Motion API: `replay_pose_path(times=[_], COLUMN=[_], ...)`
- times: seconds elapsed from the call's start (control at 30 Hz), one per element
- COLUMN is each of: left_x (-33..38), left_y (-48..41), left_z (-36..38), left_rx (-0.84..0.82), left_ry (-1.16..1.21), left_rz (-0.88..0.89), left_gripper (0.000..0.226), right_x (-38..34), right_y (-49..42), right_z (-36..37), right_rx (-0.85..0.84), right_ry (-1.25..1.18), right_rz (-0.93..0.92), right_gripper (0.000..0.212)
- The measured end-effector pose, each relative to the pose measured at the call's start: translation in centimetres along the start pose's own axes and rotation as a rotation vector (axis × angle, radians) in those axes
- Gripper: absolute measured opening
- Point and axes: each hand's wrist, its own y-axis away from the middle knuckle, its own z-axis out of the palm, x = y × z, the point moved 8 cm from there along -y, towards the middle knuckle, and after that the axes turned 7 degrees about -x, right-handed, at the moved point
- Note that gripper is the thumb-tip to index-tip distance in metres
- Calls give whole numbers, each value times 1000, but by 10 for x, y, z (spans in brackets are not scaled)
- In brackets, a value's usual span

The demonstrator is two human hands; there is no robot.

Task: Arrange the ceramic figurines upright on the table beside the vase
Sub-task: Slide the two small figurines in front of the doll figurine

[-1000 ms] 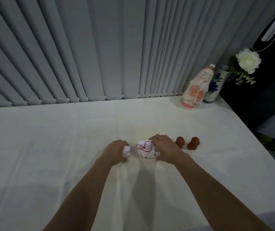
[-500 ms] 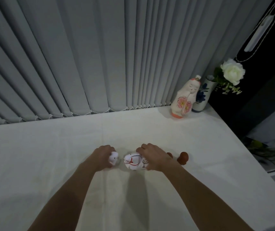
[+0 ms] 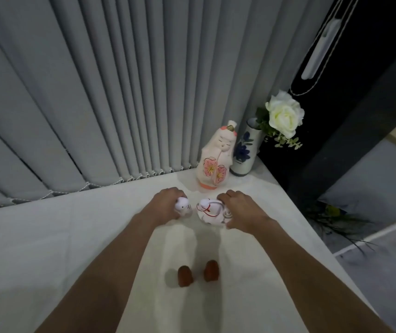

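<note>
Nearby, tall doll (image 3: pixel 216 156) before vase (image 3: pixel 245 152), 2 brown figurines (image 3: pixel 198 273) between forearms

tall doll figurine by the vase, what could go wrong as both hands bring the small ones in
The right hand, carrying the round white figurine, is close in front of the tall doll figurine; a nudge could tip it into the vase. That vase stands near the table corner and might fall off.

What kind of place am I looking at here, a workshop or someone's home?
Most likely a home room, by a window: a table under a white cloth, grey vertical blinds behind it, and a blue-painted vase with a white rose.
</note>
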Motion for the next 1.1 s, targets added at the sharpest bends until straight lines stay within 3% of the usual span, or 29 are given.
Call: replay_pose_path(times=[0.23, 0.63, 0.9, 1.1], left_x=[32, 35, 29, 23], left_y=[-57, -77, -66, -35], left_z=[23, 38, 37, 27], left_rx=[-56, -117, -88, -37], left_ry=[39, 34, 124, 43], left_rz=[48, 39, 42, 50], left_gripper=[44, 41, 79, 92], right_x=[69, 86, 82, 63], right_y=[-11, -23, -14, 10], right_z=[16, 25, 23, 11], right_rx=[-3, -60, -30, 40], right_ry=[-63, -136, -208, -177], right_rz=[109, 119, 125, 124], right_gripper=[59, 64, 108, 111])
